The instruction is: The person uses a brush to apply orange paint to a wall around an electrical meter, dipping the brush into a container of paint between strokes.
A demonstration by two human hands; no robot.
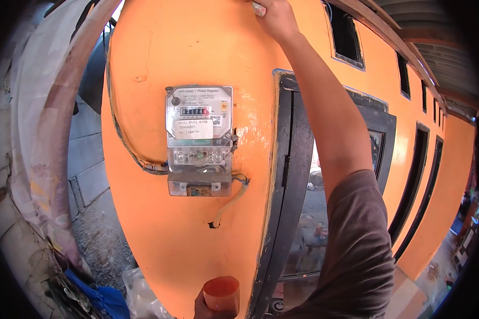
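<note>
My left hand is wrapped round an orange cup at the lower edge, its mouth turned up; I cannot see what is inside. High on the orange wall, at the top edge of the view, my right hand is closed round a thing with a pale, rounded end. The rest of that thing is hidden by the fingers or cut off. My right arm stretches up across the door. Between the two hands, an electricity meter with a clear cover and a handwritten label is fixed to the wall.
A black cable runs down the wall into the meter, and a pale conduit leaves it below. Right of it is a dark door frame. Grey block wall, hanging cloth and a blue sheet lie left.
</note>
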